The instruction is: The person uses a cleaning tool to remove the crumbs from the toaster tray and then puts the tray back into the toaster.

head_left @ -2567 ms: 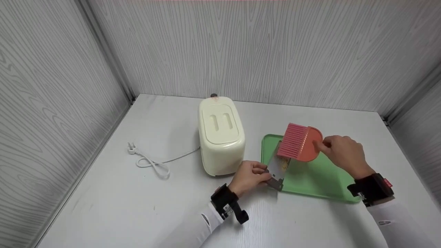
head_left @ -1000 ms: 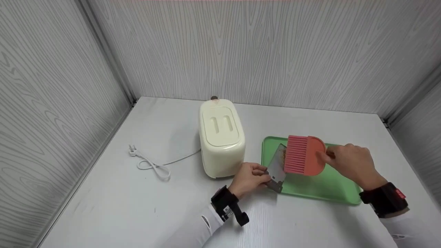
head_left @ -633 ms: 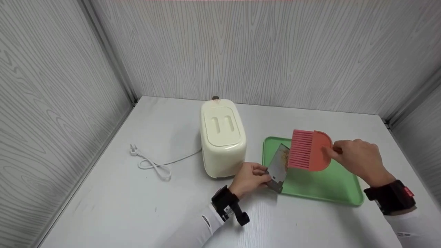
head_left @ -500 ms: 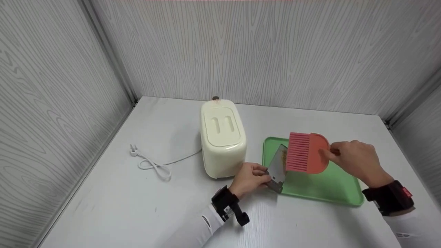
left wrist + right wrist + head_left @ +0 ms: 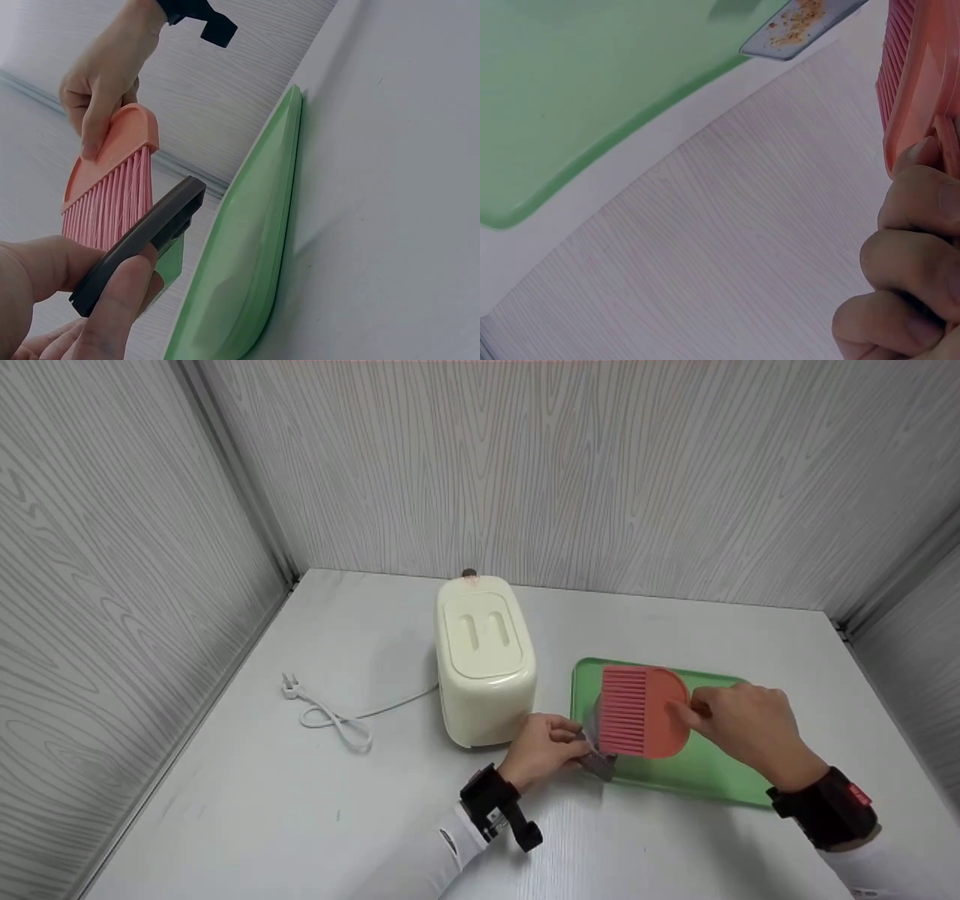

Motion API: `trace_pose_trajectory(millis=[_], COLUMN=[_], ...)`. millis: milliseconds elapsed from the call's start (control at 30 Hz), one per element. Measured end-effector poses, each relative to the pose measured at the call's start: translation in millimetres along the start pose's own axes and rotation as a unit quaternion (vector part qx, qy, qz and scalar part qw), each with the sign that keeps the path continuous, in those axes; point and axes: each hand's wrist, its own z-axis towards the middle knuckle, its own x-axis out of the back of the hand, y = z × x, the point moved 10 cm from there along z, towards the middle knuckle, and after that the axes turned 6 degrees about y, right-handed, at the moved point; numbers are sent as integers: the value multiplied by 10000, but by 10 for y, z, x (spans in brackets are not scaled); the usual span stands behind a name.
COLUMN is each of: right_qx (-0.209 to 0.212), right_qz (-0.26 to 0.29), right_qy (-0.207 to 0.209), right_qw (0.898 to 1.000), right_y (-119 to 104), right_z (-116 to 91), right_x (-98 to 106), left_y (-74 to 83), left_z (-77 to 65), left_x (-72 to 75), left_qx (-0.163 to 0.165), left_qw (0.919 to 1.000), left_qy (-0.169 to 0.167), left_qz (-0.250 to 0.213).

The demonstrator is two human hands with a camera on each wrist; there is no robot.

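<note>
My left hand point(image 5: 544, 748) pinches the dark end of a thin metal crumb tray point(image 5: 598, 766), tilted over the left part of a green tray point(image 5: 701, 776). My right hand point(image 5: 750, 731) grips an orange brush point(image 5: 666, 712) with pink bristles. In the head view the brush covers most of the crumb tray's plate. Golden crumbs point(image 5: 801, 21) lie on the plate in the right wrist view. Seen from the left wrist, the bristles point(image 5: 112, 199) hang right behind the crumb tray's dark edge point(image 5: 142, 240); whether they touch the plate I cannot tell.
A cream toaster point(image 5: 487, 641) with a lid on top stands left of the green tray, close to my left hand. Its white cord and plug point(image 5: 291, 687) lie on the white table point(image 5: 240, 810) to the left. Grey wood-patterned panels point(image 5: 555, 472) enclose the table.
Over the last half second the brush in my right hand has moved left and down, across the crumb tray's plate, now hiding the crumbs from the head view. My left hand has stayed put.
</note>
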Motion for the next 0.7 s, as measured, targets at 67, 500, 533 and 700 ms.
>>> trace_pose_trajectory(millis=[67,500,533,700], right_qx=[236,610,616,573], right_qz=[-63,-229,-225,-302], right_qy=[166,356,390,441], right_qw=[9996,9972,9971,9969], right_y=[-79,-77,-64,2], right_z=[-6,-57,-60,-74], right_x=[31,54,62,68], left_y=[6,21,19,-2], left_z=[-6,-14,-15,-10], left_x=[-7,2,2,-4], left_qx=[-21,-34,-10,110], left_qw=[10000,10000,10000,9998], left_qy=[-30,-59,-60,-58], left_qz=[-56,2,-8,-170])
